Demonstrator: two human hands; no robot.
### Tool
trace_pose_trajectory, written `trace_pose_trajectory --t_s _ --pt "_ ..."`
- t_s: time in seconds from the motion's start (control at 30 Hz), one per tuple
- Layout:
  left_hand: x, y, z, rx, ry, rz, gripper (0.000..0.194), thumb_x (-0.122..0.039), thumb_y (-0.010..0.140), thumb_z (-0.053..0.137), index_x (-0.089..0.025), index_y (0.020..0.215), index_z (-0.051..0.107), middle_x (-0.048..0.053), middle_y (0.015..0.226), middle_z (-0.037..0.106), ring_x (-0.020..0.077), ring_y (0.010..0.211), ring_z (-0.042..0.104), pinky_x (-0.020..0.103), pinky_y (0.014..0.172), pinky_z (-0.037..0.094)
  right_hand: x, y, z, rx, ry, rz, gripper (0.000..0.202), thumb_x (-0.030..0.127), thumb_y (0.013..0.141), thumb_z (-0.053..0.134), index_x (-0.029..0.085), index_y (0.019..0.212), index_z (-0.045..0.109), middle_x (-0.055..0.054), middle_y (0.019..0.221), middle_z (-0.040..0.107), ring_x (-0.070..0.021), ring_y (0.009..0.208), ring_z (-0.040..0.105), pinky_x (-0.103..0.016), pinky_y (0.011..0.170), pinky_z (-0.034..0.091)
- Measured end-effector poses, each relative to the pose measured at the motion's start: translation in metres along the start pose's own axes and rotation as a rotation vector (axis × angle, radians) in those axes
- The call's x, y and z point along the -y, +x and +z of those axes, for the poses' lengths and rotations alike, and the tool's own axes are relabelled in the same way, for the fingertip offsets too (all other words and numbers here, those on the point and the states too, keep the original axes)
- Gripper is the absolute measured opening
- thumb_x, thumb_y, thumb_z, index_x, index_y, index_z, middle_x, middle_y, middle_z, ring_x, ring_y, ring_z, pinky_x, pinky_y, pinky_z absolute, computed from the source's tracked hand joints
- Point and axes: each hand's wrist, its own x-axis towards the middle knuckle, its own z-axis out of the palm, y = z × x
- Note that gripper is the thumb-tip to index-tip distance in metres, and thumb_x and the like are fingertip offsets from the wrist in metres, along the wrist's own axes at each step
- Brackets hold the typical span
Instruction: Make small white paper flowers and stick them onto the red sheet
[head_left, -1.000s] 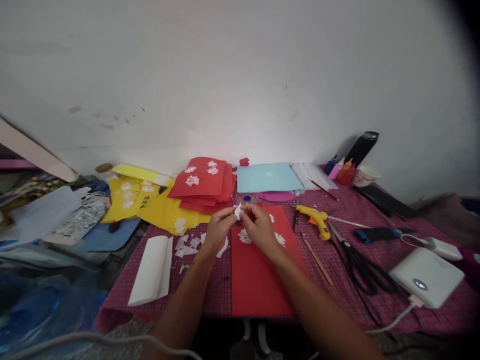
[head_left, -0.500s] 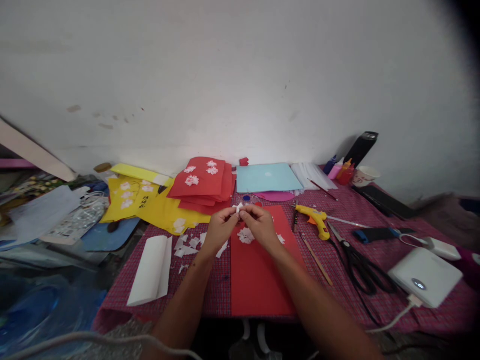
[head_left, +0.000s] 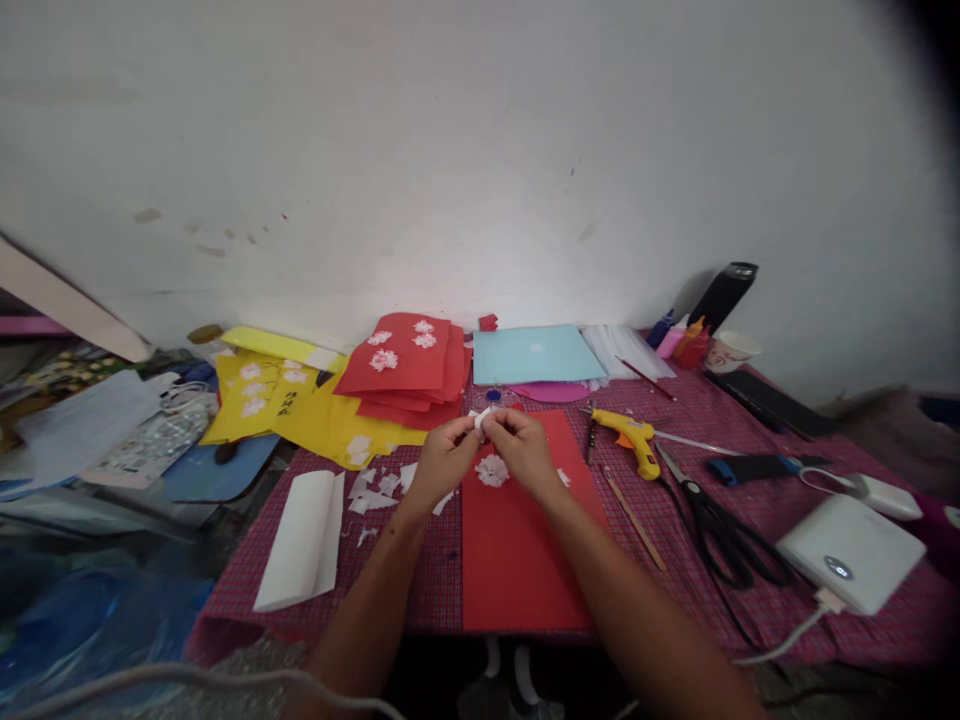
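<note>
Between my fingertips is a small piece of white paper, pinched from both sides. My left hand is closed on its left side, and my right hand grips it from the right. Both hands hover over the top of a red paper sheet. On that sheet a white paper flower lies below my hands, and another white bit shows by my right wrist. Torn white paper scraps lie left of my left hand.
A folded white paper lies at left. Red cards with white flowers and yellow sheets are behind. To the right are a yellow glue gun, black scissors, a wooden stick and a white power bank.
The white paper between my fingers has turned slightly and shows a broader face. My hands stay in nearly the same spot; the items on the table have not moved.
</note>
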Motion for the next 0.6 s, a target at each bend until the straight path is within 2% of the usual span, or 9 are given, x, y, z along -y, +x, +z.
trace_pose_trajectory --t_s 0.2,0.4,0.6 --pt "-0.0012 0.0003 -0.0005 -0.005 -0.024 -0.015 0.023 -0.035 0.085 0.059 -0.016 0.085 0.072 0.003 0.080 0.067 0.0157 0.075 0.057 0.024 0.071 0.044 -0.0015 0.0003 0.0004 0.007 0.037 0.039 0.020 0.035 0.081 0.060 0.019 0.070 0.060 0.002 0.063 0.056 -0.0122 0.056 0.047 -0.023 0.052 0.038" --pt "0.0015 0.0004 0.0003 -0.002 -0.113 -0.060 0.020 -0.032 0.083 0.061 -0.016 0.084 0.073 0.003 0.079 0.067 0.0165 0.075 0.059 0.025 0.070 0.046 -0.0067 0.0006 0.0021 -0.022 0.093 0.030 0.008 0.027 0.077 0.062 0.019 0.077 0.062 0.002 0.069 0.058 -0.0127 0.061 0.050 -0.024 0.057 0.042" --pt "0.0047 0.0011 0.0010 -0.039 -0.134 -0.071 0.021 -0.032 0.083 0.060 -0.015 0.083 0.071 0.003 0.077 0.067 0.0150 0.072 0.060 0.024 0.067 0.046 -0.0074 0.0005 0.0022 -0.051 0.074 0.007 0.012 0.028 0.078 0.062 0.019 0.085 0.065 -0.001 0.076 0.063 -0.0151 0.067 0.057 -0.027 0.064 0.047"
